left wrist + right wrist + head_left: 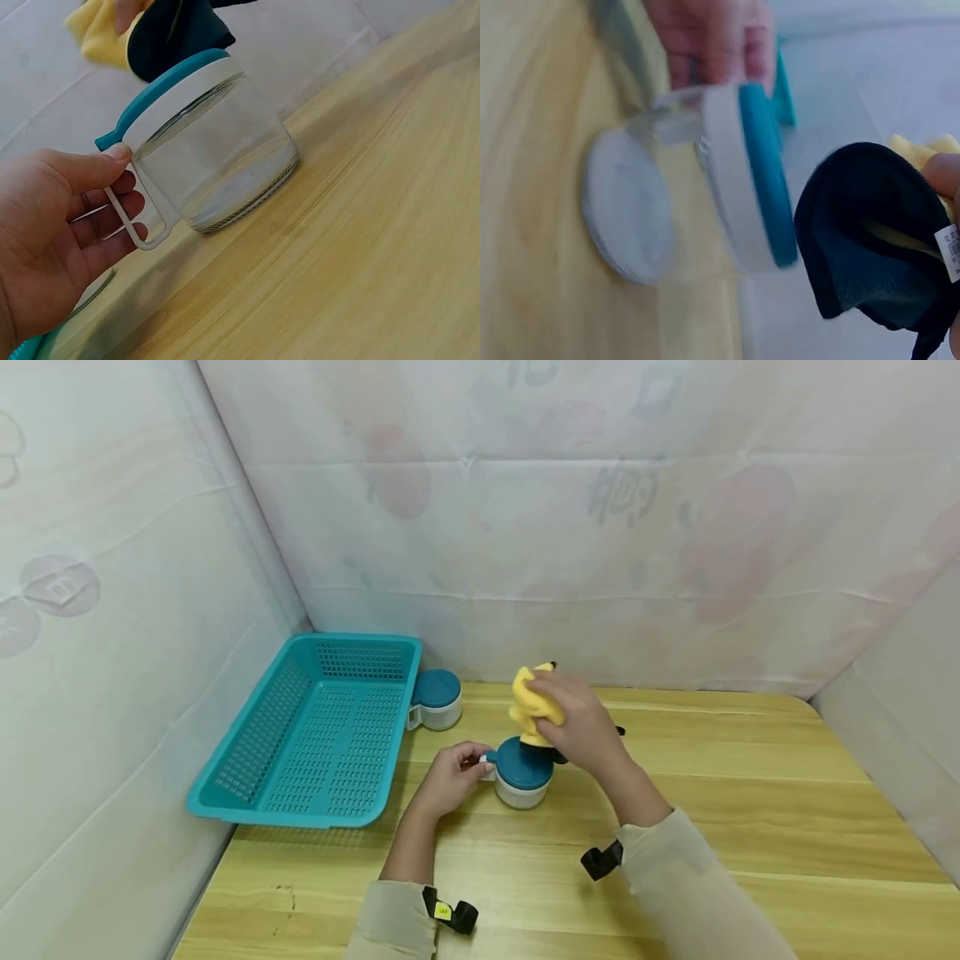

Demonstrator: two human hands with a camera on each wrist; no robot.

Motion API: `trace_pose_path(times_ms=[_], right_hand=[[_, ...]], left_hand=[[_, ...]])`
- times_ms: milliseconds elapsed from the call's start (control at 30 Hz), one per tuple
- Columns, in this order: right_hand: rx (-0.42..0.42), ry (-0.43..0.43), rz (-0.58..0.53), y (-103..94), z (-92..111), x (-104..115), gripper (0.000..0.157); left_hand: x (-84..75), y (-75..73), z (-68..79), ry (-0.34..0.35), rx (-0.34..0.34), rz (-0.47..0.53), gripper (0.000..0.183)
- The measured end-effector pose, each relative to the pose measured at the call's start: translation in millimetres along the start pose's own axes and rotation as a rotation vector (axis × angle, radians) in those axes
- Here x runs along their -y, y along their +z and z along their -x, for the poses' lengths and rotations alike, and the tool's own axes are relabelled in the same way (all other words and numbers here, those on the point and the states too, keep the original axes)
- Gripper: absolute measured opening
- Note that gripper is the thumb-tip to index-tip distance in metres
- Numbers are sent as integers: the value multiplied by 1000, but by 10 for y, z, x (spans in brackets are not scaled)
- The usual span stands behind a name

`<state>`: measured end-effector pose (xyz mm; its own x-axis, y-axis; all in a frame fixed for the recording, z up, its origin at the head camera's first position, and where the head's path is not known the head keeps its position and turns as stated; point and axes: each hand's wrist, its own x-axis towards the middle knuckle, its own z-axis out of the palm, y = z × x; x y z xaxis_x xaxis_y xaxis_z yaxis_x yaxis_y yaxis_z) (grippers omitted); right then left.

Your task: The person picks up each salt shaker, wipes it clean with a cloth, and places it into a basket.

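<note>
My left hand pinches the white handle of a clear glass seasoning jar, thumb on top and fingers curled behind it. The jar stands on the table, its blue lid closed over a white collar. Just above the lid, my right hand grips a bunched yellow and black cloth. Its dark side hangs down, overlapping the lid's edge in the head view. A small white label shows on the cloth in the right wrist view.
A second blue-lidded jar stands at the back, beside a turquoise plastic basket on the left. White printed curtains rise behind and at both sides of the wooden table. Black devices are strapped to both sleeves.
</note>
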<state>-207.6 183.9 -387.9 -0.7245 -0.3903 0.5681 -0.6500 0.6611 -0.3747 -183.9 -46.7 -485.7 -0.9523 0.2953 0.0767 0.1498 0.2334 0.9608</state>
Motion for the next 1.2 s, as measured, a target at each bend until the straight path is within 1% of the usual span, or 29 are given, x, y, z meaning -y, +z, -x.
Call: trace_pose_path(times_ms=[33, 100, 200, 333, 367, 400, 467, 567, 600, 633, 700, 800, 1000, 1067, 1200], right_hand=[[45, -18, 13, 28, 5, 34, 49], [141, -10, 32, 94, 29, 79, 48], [250, 68, 59, 183, 66, 100, 47], [327, 144, 95, 270, 86, 79, 45], [341, 156, 102, 287, 85, 74, 45], [353, 166, 107, 302, 81, 69, 46], [381, 201, 102, 320, 68, 61, 47], [415, 267, 65, 331, 30, 47, 47], [426, 293, 55, 336, 15, 40, 46], [436, 318, 46, 340, -1, 34, 46], [453, 358, 34, 353, -33, 17, 46], [470, 404, 24, 369, -76, -9, 46], [485, 457, -2, 387, -104, -46, 46], [484, 477, -21, 390, -98, -56, 46], [461, 532, -104, 408, -71, -90, 45]], left_hand=[[-4, 3, 0, 0, 0, 4, 19], [-9, 8, 0, -3, 3, 6, 19], [-13, 15, 0, -18, 7, 9, 19], [-10, 28, -5, -23, 1, 7, 19], [-19, 29, -6, -27, 0, 1, 20], [-68, 25, 11, -27, 0, -1, 20], [-67, 27, 14, -30, 1, 2, 21], [-68, 25, 16, -40, 3, -4, 21], [-57, 25, 16, -40, 1, 0, 21], [-5, 30, -1, -35, -1, 2, 21], [-4, 31, -5, -37, -5, 0, 21], [-1, 38, -9, -17, -12, 6, 22], [4, 40, 6, 30, -4, 30, 27], [9, 34, 9, 33, -2, 33, 27], [14, 22, 8, 20, -9, 19, 25]])
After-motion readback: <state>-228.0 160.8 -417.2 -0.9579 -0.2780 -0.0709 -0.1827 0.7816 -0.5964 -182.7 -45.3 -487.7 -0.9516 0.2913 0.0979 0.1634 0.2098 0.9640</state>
